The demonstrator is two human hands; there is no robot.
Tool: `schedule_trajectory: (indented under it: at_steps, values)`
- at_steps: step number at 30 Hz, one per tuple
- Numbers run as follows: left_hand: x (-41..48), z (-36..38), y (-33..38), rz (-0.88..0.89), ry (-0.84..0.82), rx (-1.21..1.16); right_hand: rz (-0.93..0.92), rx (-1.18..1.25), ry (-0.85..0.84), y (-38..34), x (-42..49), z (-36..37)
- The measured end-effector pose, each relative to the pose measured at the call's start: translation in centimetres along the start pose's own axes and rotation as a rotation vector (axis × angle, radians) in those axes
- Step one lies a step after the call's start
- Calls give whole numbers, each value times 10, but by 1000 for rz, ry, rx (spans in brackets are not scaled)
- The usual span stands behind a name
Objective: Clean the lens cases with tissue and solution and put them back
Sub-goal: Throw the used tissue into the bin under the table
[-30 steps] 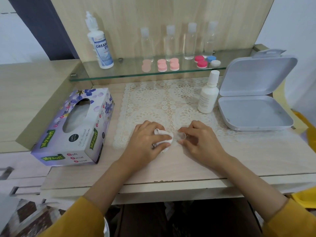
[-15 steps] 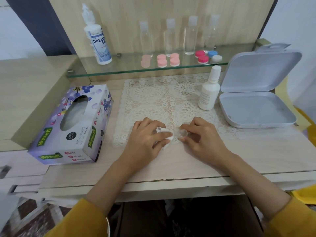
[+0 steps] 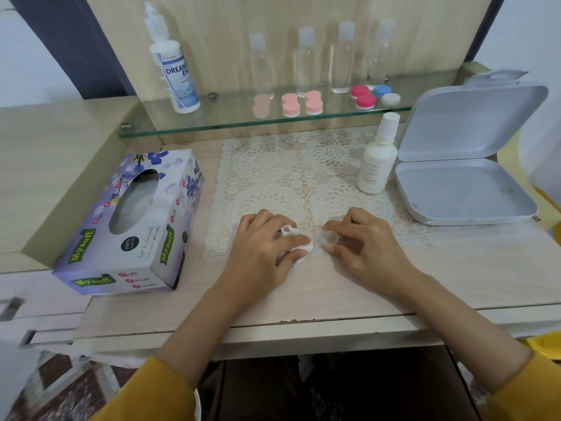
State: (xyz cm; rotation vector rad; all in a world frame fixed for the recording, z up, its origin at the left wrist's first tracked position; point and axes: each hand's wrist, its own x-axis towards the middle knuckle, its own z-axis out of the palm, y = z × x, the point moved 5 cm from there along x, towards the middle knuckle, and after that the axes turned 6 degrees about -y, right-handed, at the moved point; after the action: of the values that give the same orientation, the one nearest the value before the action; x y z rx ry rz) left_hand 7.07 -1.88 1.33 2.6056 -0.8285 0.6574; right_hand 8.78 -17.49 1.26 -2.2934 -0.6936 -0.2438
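Your left hand (image 3: pixel 261 244) has drawn its wadded tissue (image 3: pixel 299 247) slightly off the clear case (image 3: pixel 329 238) — right hand (image 3: pixel 361 241) pinching it at the mat's (image 3: pixel 273 165) near edge — so that wipe looks finished.

The person is wearing a long-sleeved top in mustard yellow. The left sleeve (image 3: pixel 154 390) is showing at the lower left of the view and the right sleeve (image 3: pixel 516 390) at the lower right, both ending partway along the forearms and leaving wrists and hands bare. A small ring (image 3: pixel 277 237), blurred, is showing on the left hand (image 3: pixel 261 250).
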Motion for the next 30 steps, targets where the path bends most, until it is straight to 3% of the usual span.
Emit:
schedule_trajectory:
  at_steps: [20, 30]
  values:
    - [1, 2, 1, -6, -15, -62, -15, -66, 23, -1, -1, 2]
    - [1, 2, 5, -2, 39, 29, -3, -68, -9, -1, 0, 4]
